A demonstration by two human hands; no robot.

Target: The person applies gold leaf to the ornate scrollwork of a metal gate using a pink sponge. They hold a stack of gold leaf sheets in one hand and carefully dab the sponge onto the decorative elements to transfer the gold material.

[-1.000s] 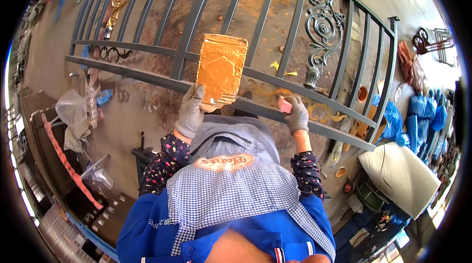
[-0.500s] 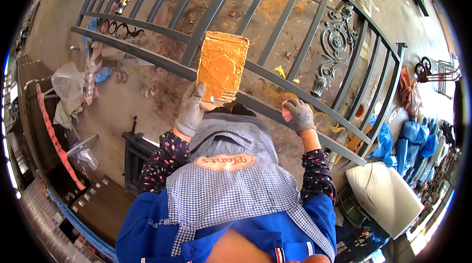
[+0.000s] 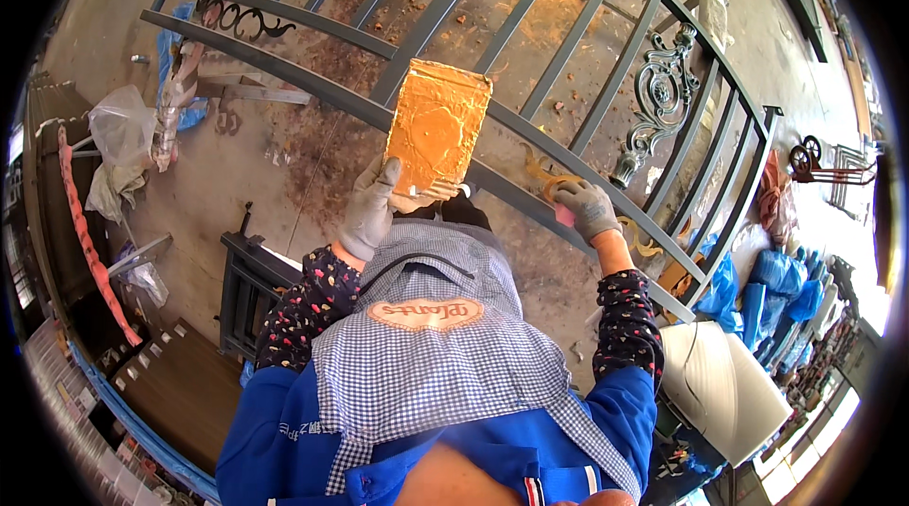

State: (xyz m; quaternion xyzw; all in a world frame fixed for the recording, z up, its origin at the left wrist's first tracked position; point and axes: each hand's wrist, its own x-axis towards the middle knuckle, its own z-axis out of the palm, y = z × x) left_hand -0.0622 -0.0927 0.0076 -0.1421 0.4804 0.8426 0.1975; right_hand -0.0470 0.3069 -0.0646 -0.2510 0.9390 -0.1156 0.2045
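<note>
In my gloved left hand (image 3: 367, 211) is a flat rectangular tray (image 3: 440, 123) coated with thick gold paint, gripped by its near left corner with the thumb on top. My gloved right hand (image 3: 589, 211) pinches a small pink sponge (image 3: 564, 215). The sponge is beside the gold-coloured scroll ornament (image 3: 543, 182) between the two near rails of a dark grey metal railing (image 3: 312, 71). Whether it touches the scroll is hard to make out. Farther left, a matching scroll ornament (image 3: 248, 21) is dark. A cast ornament (image 3: 663, 89) among the right bars looks grey-green.
The railing lies raised across supports over a stained floor. A dark metal frame (image 3: 251, 279) stands at my left, near a rack with a pink-wrapped bar (image 3: 90, 241). A white foam roll (image 3: 729, 383), blue bundles (image 3: 778, 274) and a hand trolley (image 3: 824, 165) are on the right.
My view has shifted a little, so the railing sits lower in it. My right hand has tilted and moved closer to the gold scroll with the sponge. My left hand still holds the tray.
</note>
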